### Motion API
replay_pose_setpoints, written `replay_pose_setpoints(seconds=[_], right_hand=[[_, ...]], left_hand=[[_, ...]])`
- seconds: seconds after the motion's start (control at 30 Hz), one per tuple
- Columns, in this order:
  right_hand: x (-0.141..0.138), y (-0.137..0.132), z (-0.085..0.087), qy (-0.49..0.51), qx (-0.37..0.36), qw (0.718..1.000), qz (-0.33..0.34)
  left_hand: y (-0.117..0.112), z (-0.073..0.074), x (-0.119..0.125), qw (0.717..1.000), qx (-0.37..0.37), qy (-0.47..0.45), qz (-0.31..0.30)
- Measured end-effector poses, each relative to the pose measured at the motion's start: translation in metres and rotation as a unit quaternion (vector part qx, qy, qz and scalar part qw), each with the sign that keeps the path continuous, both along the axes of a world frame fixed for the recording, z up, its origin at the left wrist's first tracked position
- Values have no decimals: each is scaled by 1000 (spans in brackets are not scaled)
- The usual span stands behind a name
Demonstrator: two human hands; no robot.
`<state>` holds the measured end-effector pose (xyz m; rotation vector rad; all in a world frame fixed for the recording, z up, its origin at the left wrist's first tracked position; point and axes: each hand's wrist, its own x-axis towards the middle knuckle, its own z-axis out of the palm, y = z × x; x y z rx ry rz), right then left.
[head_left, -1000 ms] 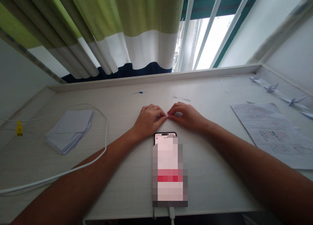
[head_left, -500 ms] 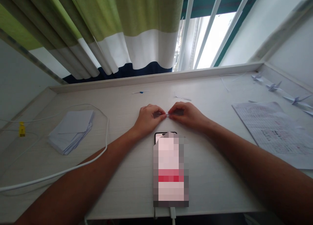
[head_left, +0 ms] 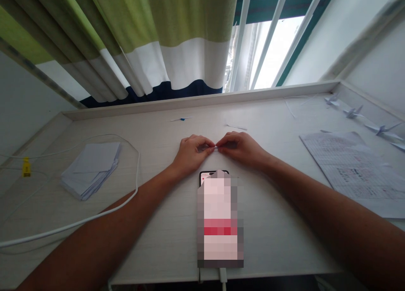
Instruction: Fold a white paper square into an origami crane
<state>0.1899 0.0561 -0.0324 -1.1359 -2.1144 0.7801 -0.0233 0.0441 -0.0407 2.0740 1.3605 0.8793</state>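
My left hand (head_left: 193, 152) and my right hand (head_left: 241, 148) meet fingertip to fingertip over the middle of the desk. Each is closed in a pinch of thumb and forefinger. Between the tips shows a tiny bit of white paper (head_left: 216, 149); the fingers hide most of it, so its folded shape cannot be made out. Just below my hands lies a phone (head_left: 202, 173), its screen mostly blurred, with a charging plug (head_left: 223, 275) at its near end.
A stack of white paper sheets (head_left: 95, 164) lies left, beside a white cable (head_left: 138, 164) that crosses over my left forearm. Written sheets (head_left: 348, 164) and several folded paper cranes (head_left: 353, 112) are on the right. Thin white strips (head_left: 237, 127) lie beyond my hands.
My right fingertips have shifted slightly left, closing the small gap to my left fingertips. Less of the paper shows between them. Otherwise both arms stay in place.
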Motion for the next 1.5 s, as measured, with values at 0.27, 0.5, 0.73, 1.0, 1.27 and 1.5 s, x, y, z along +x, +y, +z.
replay_pose_setpoints(seconds=[0.27, 0.5, 0.73, 1.0, 1.27, 1.5], right_hand=[[-1, -1, 2, 25, -37, 999, -8], [-1, -1, 4, 29, -40, 999, -7], [0, -1, 3, 29, -37, 999, -2], [3, 2, -7, -15, 55, 998, -25], [2, 3, -8, -64, 68, 991, -97], [4, 4, -5, -70, 58, 995, -40]], left_hand=[[0, 0, 1, 1000, -2, 4, 5], [0, 0, 0, 1000, -10, 4, 14], [2, -1, -1, 1000, -11, 3, 6], [-1, -3, -1, 999, 19, 36, 17], [0, -4, -2, 999, 10, 40, 11], [-1, 2, -3, 999, -41, -11, 3]])
